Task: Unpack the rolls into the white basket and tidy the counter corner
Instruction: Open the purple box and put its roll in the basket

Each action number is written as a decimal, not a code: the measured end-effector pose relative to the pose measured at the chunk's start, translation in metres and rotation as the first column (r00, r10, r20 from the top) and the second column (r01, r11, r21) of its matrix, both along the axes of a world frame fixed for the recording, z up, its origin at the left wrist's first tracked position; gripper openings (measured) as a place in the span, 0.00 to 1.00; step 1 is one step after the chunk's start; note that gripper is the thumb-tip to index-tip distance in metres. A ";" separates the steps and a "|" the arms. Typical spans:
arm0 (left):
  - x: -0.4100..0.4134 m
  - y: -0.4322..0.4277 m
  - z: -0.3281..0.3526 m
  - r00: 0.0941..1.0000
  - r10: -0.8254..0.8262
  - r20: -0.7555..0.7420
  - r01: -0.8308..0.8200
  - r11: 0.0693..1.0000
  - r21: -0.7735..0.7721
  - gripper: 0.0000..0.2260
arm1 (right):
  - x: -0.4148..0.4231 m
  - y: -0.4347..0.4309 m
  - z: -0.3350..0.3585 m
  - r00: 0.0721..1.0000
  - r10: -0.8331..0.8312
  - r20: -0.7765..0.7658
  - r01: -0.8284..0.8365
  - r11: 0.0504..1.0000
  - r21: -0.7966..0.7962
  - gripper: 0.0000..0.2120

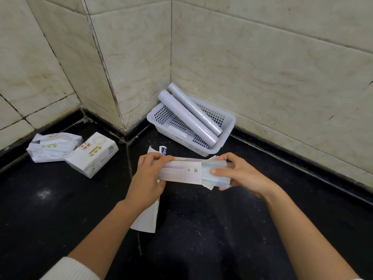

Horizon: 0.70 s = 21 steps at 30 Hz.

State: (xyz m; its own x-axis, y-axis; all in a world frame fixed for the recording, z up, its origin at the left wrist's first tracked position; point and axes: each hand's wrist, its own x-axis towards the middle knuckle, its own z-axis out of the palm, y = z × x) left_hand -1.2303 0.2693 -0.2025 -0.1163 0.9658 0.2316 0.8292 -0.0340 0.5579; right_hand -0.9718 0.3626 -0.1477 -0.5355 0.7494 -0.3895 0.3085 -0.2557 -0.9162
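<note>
Left of the white basket (229,120) lie two tissue packs (72,149) on the black tabletop (201,229). Nearer the camera than the basket, the left hand (148,178) clamps the carton (179,171), fingers (161,157) curled tight over its top edge. The right hand (238,174) pinches the bluish roll (215,173) poking from its open end. Best pull straight along the carton, steadily. Two rolls (189,118) already lie slanted inside the basket.
</note>
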 end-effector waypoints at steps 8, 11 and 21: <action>-0.022 0.000 0.004 0.998 0.058 -0.024 -0.058 0.998 -0.001 0.29 | 0.012 0.009 -0.003 0.989 -0.090 0.121 0.058 0.968 0.246 0.19; -0.023 0.001 0.007 0.997 0.041 -0.060 -0.040 0.999 0.010 0.28 | 0.016 0.010 0.004 0.978 0.010 0.206 -0.041 0.989 0.145 0.46; 0.000 0.017 0.017 0.990 -0.006 -0.138 0.015 0.998 0.058 0.28 | -0.023 0.007 0.002 0.681 0.125 0.722 -0.452 0.847 0.279 0.23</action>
State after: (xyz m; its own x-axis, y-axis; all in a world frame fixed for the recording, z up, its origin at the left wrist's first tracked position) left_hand -1.2306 0.2867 -0.1859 -0.0693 0.9510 0.3014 0.8974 -0.0726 0.4353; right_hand -0.9952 0.3700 -0.1456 -0.4787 0.7688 -0.4240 0.8537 0.2947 -0.4293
